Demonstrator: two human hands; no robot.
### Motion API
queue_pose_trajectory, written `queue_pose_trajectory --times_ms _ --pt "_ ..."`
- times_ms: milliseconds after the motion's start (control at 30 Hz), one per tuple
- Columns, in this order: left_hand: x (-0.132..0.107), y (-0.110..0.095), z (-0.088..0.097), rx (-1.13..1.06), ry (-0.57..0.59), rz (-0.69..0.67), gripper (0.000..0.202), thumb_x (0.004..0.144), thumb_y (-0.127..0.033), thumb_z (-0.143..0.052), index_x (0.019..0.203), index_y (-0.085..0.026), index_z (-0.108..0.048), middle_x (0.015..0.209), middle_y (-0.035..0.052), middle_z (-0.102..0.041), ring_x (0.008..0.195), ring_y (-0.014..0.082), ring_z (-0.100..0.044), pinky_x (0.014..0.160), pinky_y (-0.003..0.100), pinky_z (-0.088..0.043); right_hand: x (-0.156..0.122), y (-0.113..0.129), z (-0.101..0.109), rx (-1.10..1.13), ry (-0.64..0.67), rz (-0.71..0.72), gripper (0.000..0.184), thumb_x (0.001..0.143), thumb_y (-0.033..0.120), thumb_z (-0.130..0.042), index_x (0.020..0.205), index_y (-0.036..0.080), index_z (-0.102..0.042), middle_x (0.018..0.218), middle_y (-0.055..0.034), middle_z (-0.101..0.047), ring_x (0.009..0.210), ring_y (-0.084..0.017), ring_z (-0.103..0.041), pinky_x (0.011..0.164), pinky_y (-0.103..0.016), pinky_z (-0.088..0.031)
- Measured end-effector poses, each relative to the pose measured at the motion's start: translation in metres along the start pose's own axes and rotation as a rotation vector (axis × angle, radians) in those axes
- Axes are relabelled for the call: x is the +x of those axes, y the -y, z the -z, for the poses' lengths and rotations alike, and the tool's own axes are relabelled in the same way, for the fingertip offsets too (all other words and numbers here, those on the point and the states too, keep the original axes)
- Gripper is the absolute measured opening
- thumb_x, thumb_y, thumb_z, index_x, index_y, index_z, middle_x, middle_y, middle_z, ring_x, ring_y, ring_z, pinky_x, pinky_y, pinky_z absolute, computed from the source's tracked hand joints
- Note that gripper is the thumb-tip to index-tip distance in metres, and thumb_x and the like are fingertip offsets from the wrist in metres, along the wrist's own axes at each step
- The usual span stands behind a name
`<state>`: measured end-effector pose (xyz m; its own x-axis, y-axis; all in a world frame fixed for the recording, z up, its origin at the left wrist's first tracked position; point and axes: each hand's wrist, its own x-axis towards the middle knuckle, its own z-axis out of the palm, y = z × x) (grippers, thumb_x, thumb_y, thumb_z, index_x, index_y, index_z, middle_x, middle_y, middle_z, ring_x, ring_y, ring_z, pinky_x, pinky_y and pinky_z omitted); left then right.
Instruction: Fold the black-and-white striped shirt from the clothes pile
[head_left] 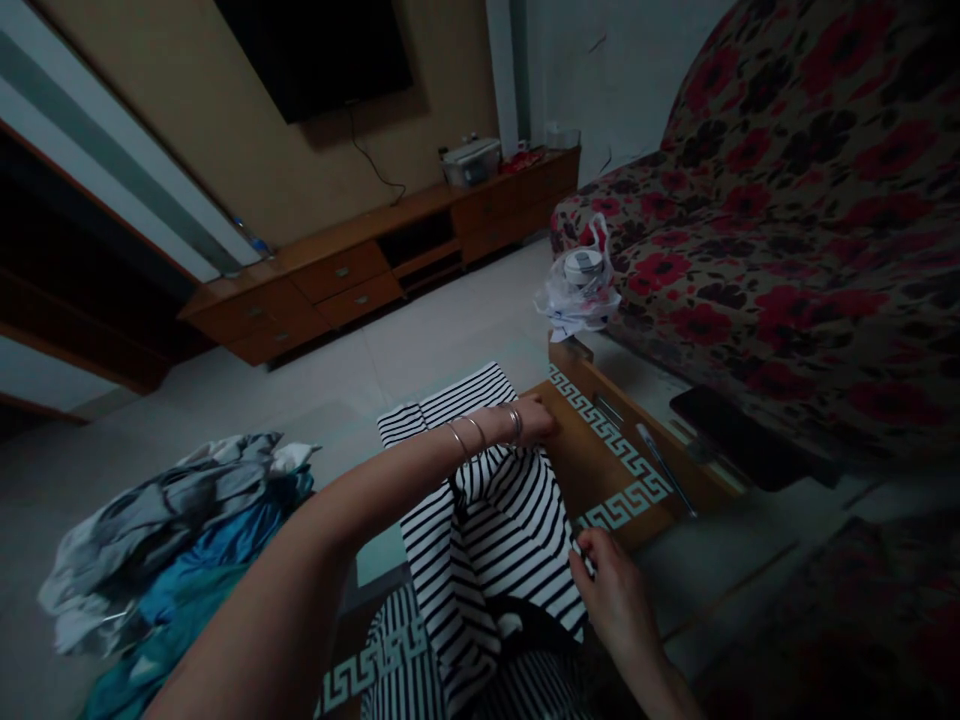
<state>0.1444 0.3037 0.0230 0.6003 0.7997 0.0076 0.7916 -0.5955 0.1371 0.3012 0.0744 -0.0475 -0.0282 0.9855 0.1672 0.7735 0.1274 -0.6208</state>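
Note:
A black-and-white striped shirt [517, 530] lies partly folded over a glass-topped coffee table, its near end reaching toward my lap. My left arm, with thin bangles on the wrist, stretches across the cloth. At the shirt's far right edge, my left hand [537, 420] is closed with its fingers curled down on the fabric; the fingertips are mostly hidden. Nearer to me, my right hand [611, 578] pinches the shirt's right side between thumb and fingers. A dark patch of fabric shows at the near end of the shirt.
A heap of grey and blue clothes [202, 520] lies to the left. The wooden table [592, 460] has a Greek-key border, with a pen-like white stick [664, 468] and a dark phone-like object [731, 435] at right. Beyond are a plastic bag [577, 295], flowered sofa [750, 240] and TV cabinet [345, 275].

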Motion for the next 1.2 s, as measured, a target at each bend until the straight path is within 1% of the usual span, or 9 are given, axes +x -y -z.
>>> queue_pose_trajectory --times_ms 133,233,333,433,567,700,867,1033,1200 --pt "-0.039 0.0 0.031 0.061 0.163 -0.286 0.009 0.083 -0.015 -0.059 0.088 -0.02 -0.065 0.092 0.0063 -0.065 0.09 0.0175 -0.057 0.09 0.033 -0.039 -0.005 0.003 0.001 0.134 -0.016 0.139 0.018 0.087 0.019 -0.044 0.102 0.021 -0.055 0.09 -0.0064 -0.062 0.083 -0.018 -0.061 0.073 -0.03 -0.048" --pt "-0.08 -0.001 0.046 0.161 0.154 -0.457 0.015 0.091 -0.015 -0.048 0.087 -0.019 -0.062 0.09 0.0075 -0.062 0.088 0.0182 -0.053 0.085 0.033 -0.038 -0.01 0.013 0.006 0.164 0.005 0.243 0.028 0.086 0.012 -0.041 0.107 0.022 -0.056 0.096 -0.0074 -0.061 0.089 -0.019 -0.06 0.08 -0.033 -0.049" --pt "-0.129 0.002 0.043 0.207 0.09 -0.39 0.023 0.096 -0.019 -0.04 0.088 -0.019 -0.061 0.091 0.0076 -0.06 0.087 0.0184 -0.05 0.083 0.032 -0.038 -0.017 0.023 0.009 0.182 0.034 0.328 0.037 0.084 0.006 -0.039 0.112 0.023 -0.056 0.101 -0.007 -0.06 0.095 -0.019 -0.059 0.085 -0.035 -0.05" --pt "-0.178 0.008 0.024 0.233 0.09 -0.285 0.021 0.096 -0.019 -0.041 0.091 -0.02 -0.062 0.091 0.0067 -0.059 0.088 0.0183 -0.05 0.085 0.031 -0.038 -0.026 0.031 0.007 0.191 0.102 0.427 0.041 0.084 0.003 -0.037 0.115 0.023 -0.056 0.101 -0.0061 -0.06 0.096 -0.019 -0.058 0.086 -0.034 -0.05" --pt "-0.218 0.007 -0.002 0.24 0.051 -0.1 0.018 0.095 -0.019 -0.044 0.099 -0.02 -0.061 0.096 0.0051 -0.06 0.095 0.0185 -0.05 0.098 0.036 -0.033 -0.034 0.039 0.003 0.197 0.207 0.531 0.038 0.086 0.002 -0.037 0.111 0.022 -0.058 0.099 -0.0054 -0.059 0.093 -0.018 -0.057 0.082 -0.033 -0.051" --pt "-0.228 -0.001 -0.013 0.16 -0.056 0.119 0.018 0.093 -0.017 -0.047 0.101 -0.02 -0.061 0.104 0.0047 -0.06 0.104 0.0191 -0.049 0.105 0.041 -0.028 -0.032 0.048 0.008 0.206 0.225 0.599 0.03 0.089 0.006 -0.04 0.107 0.021 -0.06 0.097 -0.0056 -0.059 0.092 -0.018 -0.056 0.081 -0.032 -0.05" --pt "-0.224 -0.008 -0.024 -0.045 -0.224 0.362 0.021 0.086 -0.01 -0.048 0.097 -0.019 -0.063 0.113 0.0073 -0.058 0.107 0.0209 -0.047 0.095 0.039 -0.041 -0.025 0.066 0.022 0.179 0.231 0.617 0.028 0.09 0.007 -0.042 0.106 0.019 -0.062 0.096 -0.0062 -0.059 0.093 -0.019 -0.055 0.083 -0.033 -0.048" --pt "-0.22 -0.005 -0.038 -0.166 -0.285 0.471 0.027 0.081 -0.004 -0.04 0.093 -0.015 -0.061 0.107 0.0067 -0.056 0.098 0.0162 -0.051 0.09 0.031 -0.045 -0.032 0.08 0.016 0.035 0.397 0.635 0.025 0.087 0.006 -0.047 0.1 0.019 -0.064 0.092 -0.0065 -0.059 0.093 -0.019 -0.054 0.082 -0.032 -0.048" --pt "-0.217 -0.003 -0.033 -0.194 -0.287 0.536 0.021 0.08 -0.005 -0.042 0.082 -0.014 -0.061 0.095 0.007 -0.058 0.088 0.0163 -0.053 0.084 0.029 -0.047 -0.049 0.068 0.0 -0.011 0.514 0.571 0.021 0.085 0.007 -0.053 0.099 0.017 -0.065 0.098 -0.0077 -0.062 0.094 -0.021 -0.057 0.081 -0.034 -0.05"
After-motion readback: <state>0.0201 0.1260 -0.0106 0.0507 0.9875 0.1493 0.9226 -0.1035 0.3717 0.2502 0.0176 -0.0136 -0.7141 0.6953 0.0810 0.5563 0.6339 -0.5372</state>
